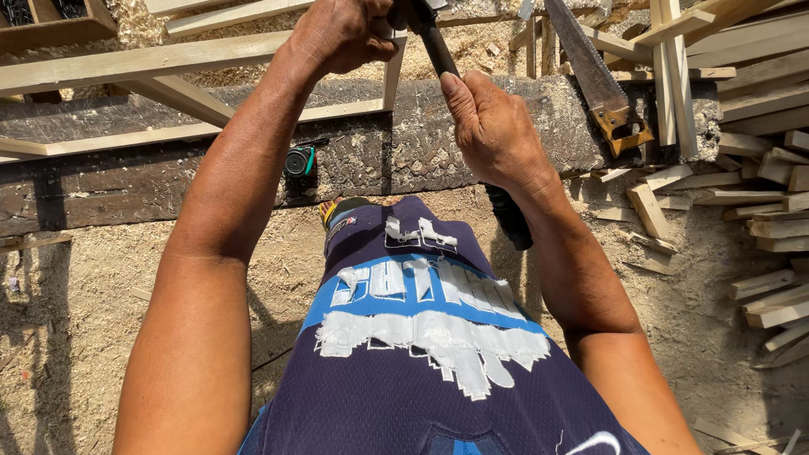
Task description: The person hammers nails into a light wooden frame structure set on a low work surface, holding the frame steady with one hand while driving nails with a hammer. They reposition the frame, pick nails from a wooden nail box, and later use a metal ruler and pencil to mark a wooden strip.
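Above the dark weathered timber beam (472,135) that serves as a bench, a black-handled tool with a long dark shaft (438,50) runs slantwise from the top edge of the view down behind the right wrist, its thicker black end (511,221) showing below the forearm. Its head is cut off by the top of the frame, so what kind of tool it is cannot be told. The right hand (493,126) has its grip closed round the middle of the shaft, thumb laid along it. The left hand (341,35) is clenched near the upper end of the tool, just over the corner of a pale wooden frame of thin planed slats (202,52); whether its fingers wrap the tool itself or something beside it cannot be told.

The frame lies across the beam, reaching off to the left. A small green and black tape measure (298,161) sits on the beam beside the left forearm. To the right, a handsaw with a rusty blade and a yellowish wooden handle (600,84) leans on the beam. Further right lie heaps of pale wood offcuts (758,211). Sawdust covers the ground (101,278).
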{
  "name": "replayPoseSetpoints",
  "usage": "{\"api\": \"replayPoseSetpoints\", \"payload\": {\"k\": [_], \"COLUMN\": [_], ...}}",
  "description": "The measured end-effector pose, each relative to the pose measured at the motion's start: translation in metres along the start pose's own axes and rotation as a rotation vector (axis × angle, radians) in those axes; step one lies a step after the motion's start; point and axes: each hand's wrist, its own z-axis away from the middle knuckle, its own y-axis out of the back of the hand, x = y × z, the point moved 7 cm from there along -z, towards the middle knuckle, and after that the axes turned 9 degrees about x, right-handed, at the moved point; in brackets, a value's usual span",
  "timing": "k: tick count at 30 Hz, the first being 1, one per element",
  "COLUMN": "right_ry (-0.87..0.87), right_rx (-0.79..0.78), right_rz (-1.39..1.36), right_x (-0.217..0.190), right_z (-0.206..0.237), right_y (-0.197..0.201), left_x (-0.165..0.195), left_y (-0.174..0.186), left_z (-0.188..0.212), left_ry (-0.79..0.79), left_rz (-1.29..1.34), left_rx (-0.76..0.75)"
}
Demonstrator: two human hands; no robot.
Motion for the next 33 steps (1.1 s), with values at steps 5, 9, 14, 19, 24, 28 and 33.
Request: {"api": "replayPoseSetpoints", "payload": {"k": [5,9,14,19,24,28,33], "right_ry": [0.132,0.363,0.383,0.1,0.311,0.525,0.004], "right_rx": [-0.002,0.203,0.339,-0.044,0.158,0.442,-0.037], "right_rz": [-0.177,-0.388,-0.43,0.002,-0.342,-0.556,-0.024], "right_x": [-0.024,-0.056,-0.053,-0.001,-0.021,-0.052,-0.013], "right_z": [0.009,0.047,0.053,-0.004,0.03,0.063,0.003], "right_y": [0.028,0.091,0.087,-0.007,0.07,0.103,-0.017], "left_x": [-0.001,-0.011,-0.002,0.001,0.0,-0.005,0.001], "left_y": [-0.006,-0.015,-0.009,-0.009,-0.018,-0.024,-0.015], "left_z": [0.002,0.005,0.004,0.0,-0.004,0.003,-0.001], "left_ry": [-0.057,0.101,0.056,-0.018,-0.058,-0.005,-0.084], "left_rz": [-0.069,-0.071,-0.108,-0.152,-0.16,-0.192,-0.051], "left_rx": [0.064,0.0,0.041,0.013,0.013,-0.079,0.032]}}
